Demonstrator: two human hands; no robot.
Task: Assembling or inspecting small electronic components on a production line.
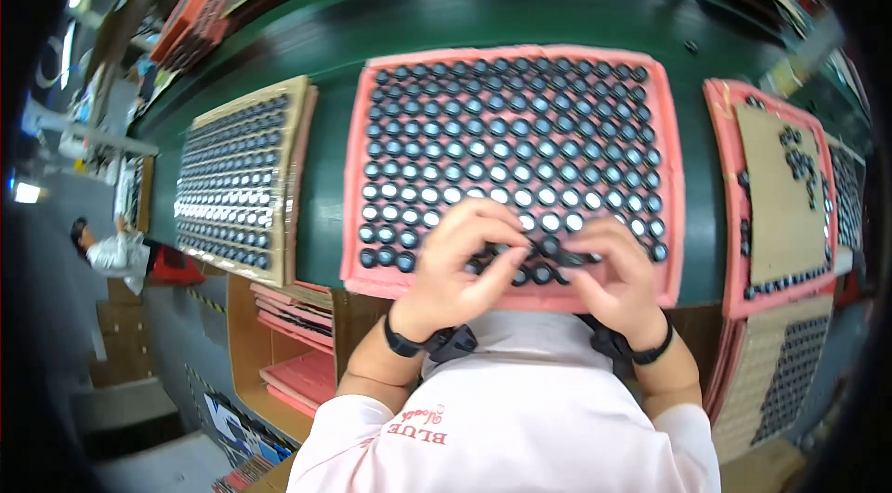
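Observation:
A pink foam tray (354, 177) lies in front of me, filled with rows of small round black parts (499, 128) with shiny, lens-like tops. Over its near rows, my left hand (469, 256) is curled, thumb and index finger closed together beside the black parts; whatever sits between the fingertips is hidden. My right hand (615, 272), a little blurred, faces it from the right. Its thumb and fingers pinch a small dark part (578, 259) just above the tray. The two sets of fingertips are close together. Dark bands circle both wrists.
Left of the tray, a cardboard-backed tray (302, 135) carries more black parts. On the right, another pink tray (731, 214) holds a cardboard sheet with scattered parts. Pink trays (302, 381) fill a shelf below the green bench (446, 10). A person (121, 256) is far left.

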